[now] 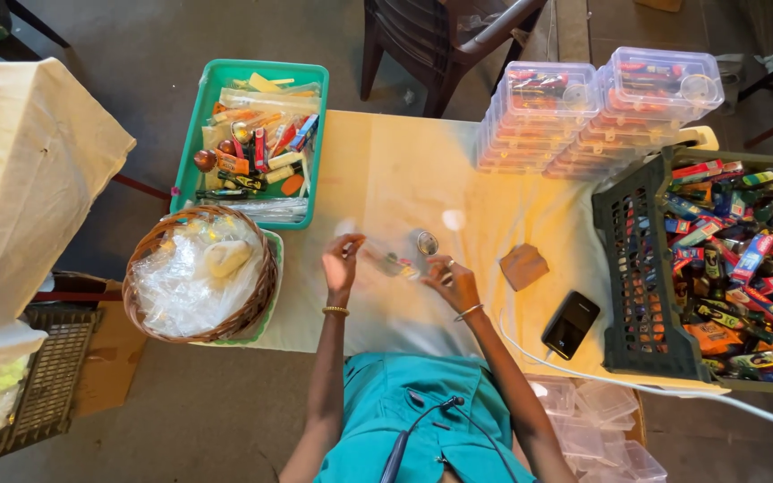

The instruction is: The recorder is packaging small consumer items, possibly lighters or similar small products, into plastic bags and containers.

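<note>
Both my hands hold a small clear plastic box (pixel 393 258) with colourful items inside, just above the yellow-covered table (pixel 404 170). My left hand (pixel 342 261) grips its left end and my right hand (pixel 450 280) grips its right end. A small round shiny piece (pixel 427 242) sits at the box's top right, by my right fingers. Both wrists wear bangles.
A green tray (pixel 191 134) of small tools sits at the table's left, with a wicker basket (pixel 257 295) of plastic bags below it. Stacked clear boxes (pixel 539 116) stand at the back. A dark crate (pixel 632 268) of colourful packets is on the right, beside a phone (pixel 570 325) and a brown pad (pixel 523 266).
</note>
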